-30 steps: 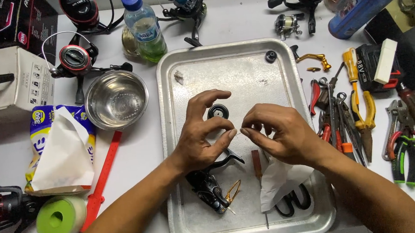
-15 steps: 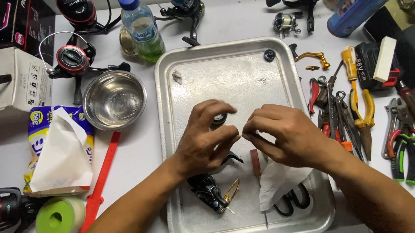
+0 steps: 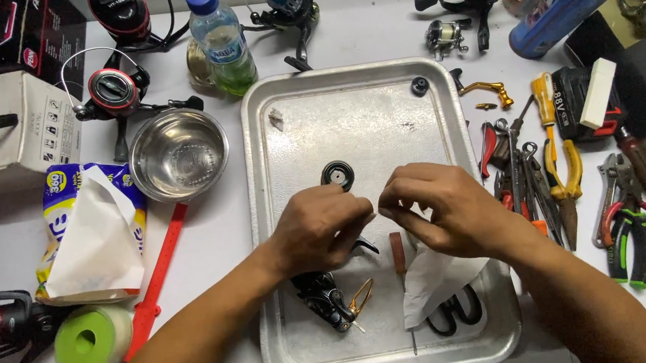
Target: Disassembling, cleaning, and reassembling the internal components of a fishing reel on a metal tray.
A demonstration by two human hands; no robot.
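Tray (image 3: 440,120) work: 2 hands met fingertip to fingertip over the metal tray.

Left hand (image 3: 320,229) and right hand (image 3: 446,207) were pinched together at the tray's middle; what they gripped was too small to tell. Black round part (image 3: 337,174) lay just above the left hand, dark reel body (image 3: 325,299) and white tissue (image 3: 436,280) below.

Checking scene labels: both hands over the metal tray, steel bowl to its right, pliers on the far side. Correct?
Not quite. The steel bowl sits left of the metal tray, not right, as the head view shows. Both hands, left and right, are over the tray, pliers on the right.
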